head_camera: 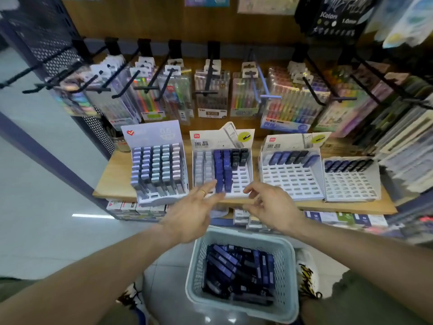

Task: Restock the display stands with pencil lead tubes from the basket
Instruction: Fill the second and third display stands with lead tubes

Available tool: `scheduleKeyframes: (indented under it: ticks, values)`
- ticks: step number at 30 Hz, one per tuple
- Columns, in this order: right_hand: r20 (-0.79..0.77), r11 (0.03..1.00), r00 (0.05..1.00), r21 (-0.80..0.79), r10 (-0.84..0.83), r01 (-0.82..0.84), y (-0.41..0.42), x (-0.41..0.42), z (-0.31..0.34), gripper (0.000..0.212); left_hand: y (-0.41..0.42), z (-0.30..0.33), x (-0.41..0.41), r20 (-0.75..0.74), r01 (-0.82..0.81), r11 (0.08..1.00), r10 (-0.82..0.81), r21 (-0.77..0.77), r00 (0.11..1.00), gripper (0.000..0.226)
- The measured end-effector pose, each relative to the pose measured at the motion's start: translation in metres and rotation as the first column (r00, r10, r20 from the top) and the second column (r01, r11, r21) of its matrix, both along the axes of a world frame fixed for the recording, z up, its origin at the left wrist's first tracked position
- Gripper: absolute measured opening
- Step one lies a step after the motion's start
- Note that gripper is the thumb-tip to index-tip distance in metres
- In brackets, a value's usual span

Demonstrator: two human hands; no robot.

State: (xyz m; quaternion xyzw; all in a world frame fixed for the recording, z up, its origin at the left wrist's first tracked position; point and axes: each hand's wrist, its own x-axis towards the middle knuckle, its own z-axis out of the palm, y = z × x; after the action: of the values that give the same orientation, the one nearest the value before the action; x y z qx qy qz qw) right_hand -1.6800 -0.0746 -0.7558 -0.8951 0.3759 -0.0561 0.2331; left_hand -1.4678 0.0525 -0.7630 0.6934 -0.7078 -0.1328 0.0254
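Observation:
A pale blue basket (288, 259) on the floor below me holds several blue and black pencil lead tubes (236, 270). On the wooden shelf stand several white display stands. The second stand (243, 181) holds grey, blue and black tubes, with bare slots at its right. The third stand (290, 181) and the fourth stand (351, 184) carry only a back row of tubes. My left hand (189, 214) reaches out with straight fingers toward the second stand's front. My right hand (271, 205) hovers at that stand's front edge, fingers loosely bent, holding nothing that I can see.
A full stand of grey tubes (157, 170) sits at the shelf's left. Hooks with pen packs (210, 95) hang above the stands. Boxed stock (328, 219) fills the shelf below. My shoes (307, 277) flank the basket on the tiled floor.

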Motion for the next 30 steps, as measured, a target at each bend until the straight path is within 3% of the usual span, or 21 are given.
scheduleKeyframes:
  ticks: [6, 13, 18, 21, 24, 26, 30]
  values:
    - [-0.217, 0.987, 0.976, 0.159, 0.012, 0.023, 0.046, -0.068, -0.016, 0.042, 0.048, -0.018, -0.035, 0.031, -0.049, 0.999, 0.049, -0.012, 0.998, 0.062]
    - [-0.408, 0.856, 0.899, 0.395, -0.162, 0.334, 0.087, -0.094, -0.065, 0.044, 0.077, -0.059, -0.074, -0.103, 0.028, 0.956, 0.003, 0.291, 0.995, 0.053]
    - [-0.484, 0.729, 0.819, 0.432, -0.31, 0.531, 0.111, -0.08, -0.127, 0.031, 0.072, -0.126, -0.11, -0.268, -0.092, 0.883, 0.237, 0.461, 0.934, 0.054]
    - [-0.498, 0.681, 0.755, 0.372, -0.426, 0.63, 0.117, -0.067, -0.15, 0.033, 0.067, -0.164, -0.135, -0.389, -0.212, 0.824, 0.454, 0.525, 0.801, 0.046]
    - [-0.508, 0.629, 0.685, 0.313, -0.523, 0.712, 0.116, -0.057, -0.17, 0.036, 0.054, -0.196, -0.158, -0.469, -0.302, 0.702, 0.675, 0.644, 0.569, 0.037]
    - [-0.516, 0.594, 0.64, 0.28, -0.569, 0.754, 0.111, -0.053, -0.181, 0.038, 0.043, -0.218, -0.17, -0.5, -0.307, 0.644, 0.751, 0.701, 0.432, 0.03]
    - [-0.507, 0.557, 0.589, 0.235, -0.629, 0.797, 0.104, -0.048, -0.203, 0.027, 0.017, -0.253, -0.184, -0.493, -0.317, 0.554, 0.831, 0.769, 0.257, 0.031]
